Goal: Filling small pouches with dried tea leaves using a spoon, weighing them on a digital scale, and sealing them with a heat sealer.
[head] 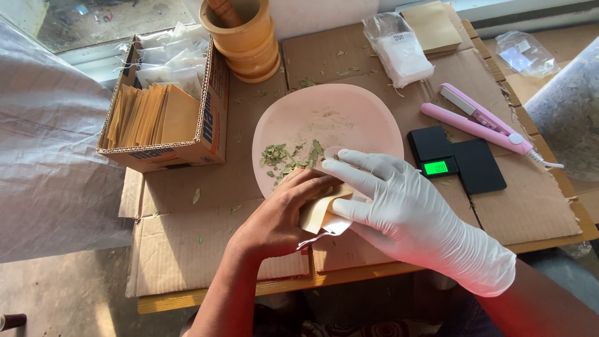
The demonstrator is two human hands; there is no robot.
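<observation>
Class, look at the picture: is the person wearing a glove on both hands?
No: only the right hand wears a white glove, while the left hand is bare on the small paper packet.

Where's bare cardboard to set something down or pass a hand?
Free: the cardboard in front of the box of envelopes, left of the left hand; and the patch below the black scale, right of the gloved right hand. Crowded: around the pink bowl, the wooden mortar and the pink sealer.
</observation>
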